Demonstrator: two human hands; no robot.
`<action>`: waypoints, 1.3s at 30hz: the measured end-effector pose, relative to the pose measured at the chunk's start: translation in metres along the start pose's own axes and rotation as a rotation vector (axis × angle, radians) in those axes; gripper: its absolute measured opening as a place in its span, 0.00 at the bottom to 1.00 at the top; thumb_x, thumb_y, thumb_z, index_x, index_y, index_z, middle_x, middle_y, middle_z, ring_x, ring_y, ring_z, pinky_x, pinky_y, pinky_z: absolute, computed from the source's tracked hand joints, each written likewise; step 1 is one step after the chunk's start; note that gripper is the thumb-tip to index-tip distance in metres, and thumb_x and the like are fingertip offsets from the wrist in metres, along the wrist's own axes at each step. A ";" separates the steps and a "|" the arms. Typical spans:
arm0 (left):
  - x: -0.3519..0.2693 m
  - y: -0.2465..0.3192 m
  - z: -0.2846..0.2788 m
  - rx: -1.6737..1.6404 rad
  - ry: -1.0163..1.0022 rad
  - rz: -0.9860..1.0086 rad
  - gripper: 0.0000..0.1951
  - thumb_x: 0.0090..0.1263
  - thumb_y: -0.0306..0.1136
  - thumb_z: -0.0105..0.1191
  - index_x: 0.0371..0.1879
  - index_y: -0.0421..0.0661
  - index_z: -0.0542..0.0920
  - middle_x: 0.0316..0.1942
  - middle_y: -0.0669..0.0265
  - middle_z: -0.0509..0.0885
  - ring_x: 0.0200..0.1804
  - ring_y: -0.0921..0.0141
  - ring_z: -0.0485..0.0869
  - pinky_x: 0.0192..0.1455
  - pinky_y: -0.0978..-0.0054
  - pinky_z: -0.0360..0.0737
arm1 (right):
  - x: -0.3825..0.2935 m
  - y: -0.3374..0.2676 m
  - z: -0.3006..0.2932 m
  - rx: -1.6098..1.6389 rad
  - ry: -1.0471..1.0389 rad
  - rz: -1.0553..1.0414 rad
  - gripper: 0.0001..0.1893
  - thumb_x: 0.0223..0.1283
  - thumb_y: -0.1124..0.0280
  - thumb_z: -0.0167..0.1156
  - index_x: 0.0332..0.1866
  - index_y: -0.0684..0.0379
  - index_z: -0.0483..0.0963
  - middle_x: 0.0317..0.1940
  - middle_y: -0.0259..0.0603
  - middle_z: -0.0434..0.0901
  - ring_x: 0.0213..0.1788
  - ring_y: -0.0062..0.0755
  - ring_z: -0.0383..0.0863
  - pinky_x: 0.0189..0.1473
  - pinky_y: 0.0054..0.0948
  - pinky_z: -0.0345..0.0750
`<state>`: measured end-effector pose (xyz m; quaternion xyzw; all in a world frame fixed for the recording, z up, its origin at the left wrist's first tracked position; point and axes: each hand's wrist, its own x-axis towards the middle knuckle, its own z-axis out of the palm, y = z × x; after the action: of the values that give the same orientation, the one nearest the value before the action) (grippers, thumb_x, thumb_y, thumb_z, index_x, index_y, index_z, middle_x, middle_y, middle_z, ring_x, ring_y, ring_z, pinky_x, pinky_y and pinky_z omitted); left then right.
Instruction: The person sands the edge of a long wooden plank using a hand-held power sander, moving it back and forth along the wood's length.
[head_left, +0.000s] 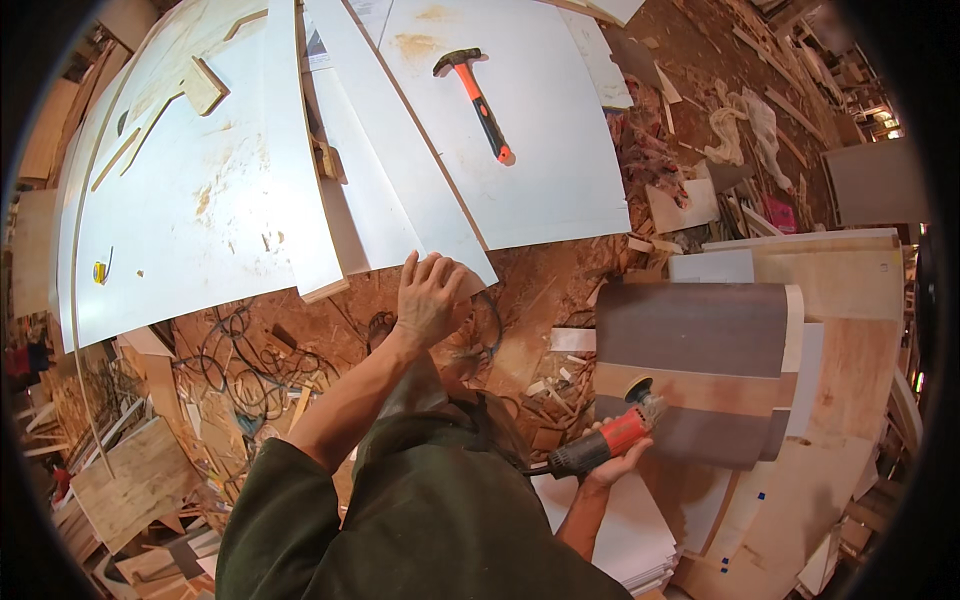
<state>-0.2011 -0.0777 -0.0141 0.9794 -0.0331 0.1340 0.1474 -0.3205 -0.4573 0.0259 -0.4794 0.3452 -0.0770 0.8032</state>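
Observation:
My left hand (433, 294) grips the near end of a narrow white-faced board strip (405, 169), its fingers bent over the edge. This strip lies lengthwise on larger white panels, and a gap runs along its left side. Low on the right, my right hand (621, 459) holds a red and black angle grinder (611, 441) around its body. The grinder's round pad (638, 388) points away from me, over brown-faced boards (686, 326). A claw hammer (475, 94) with an orange and black handle lies on the right white panel (555, 165).
A yellow tape measure (99, 273) and a wooden piece with a handle (204, 87) lie on the left white panel (225, 255). Coiled cables (234, 352) and wood scraps cover the floor. White sheets (619, 525) are stacked below the grinder, beside a plywood-topped surface (847, 375).

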 end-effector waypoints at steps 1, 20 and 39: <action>0.000 0.001 0.000 0.014 0.018 0.001 0.25 0.56 0.42 0.73 0.53 0.52 0.81 0.54 0.63 0.79 0.66 0.58 0.76 0.75 0.44 0.64 | -0.001 0.000 -0.001 0.010 -0.001 0.006 0.41 0.69 0.24 0.43 0.57 0.58 0.73 0.39 0.43 0.82 0.34 0.39 0.84 0.35 0.40 0.85; -0.013 -0.021 0.020 -0.120 0.084 0.138 0.29 0.58 0.40 0.74 0.59 0.47 0.80 0.62 0.62 0.79 0.68 0.57 0.75 0.75 0.52 0.71 | 0.016 -0.014 -0.016 0.028 -0.040 -0.005 0.41 0.71 0.25 0.40 0.58 0.58 0.71 0.39 0.43 0.81 0.35 0.38 0.84 0.34 0.39 0.85; 0.024 -0.058 0.002 -0.021 -0.025 0.248 0.39 0.50 0.40 0.76 0.67 0.59 0.79 0.71 0.75 0.75 0.79 0.65 0.66 0.88 0.52 0.51 | 0.027 -0.029 -0.008 -0.029 -0.060 -0.093 0.39 0.73 0.26 0.39 0.64 0.54 0.70 0.41 0.42 0.79 0.36 0.39 0.81 0.39 0.39 0.82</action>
<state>-0.1717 -0.0237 -0.0254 0.9678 -0.1570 0.1388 0.1396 -0.2992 -0.4903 0.0349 -0.5085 0.2995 -0.0951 0.8017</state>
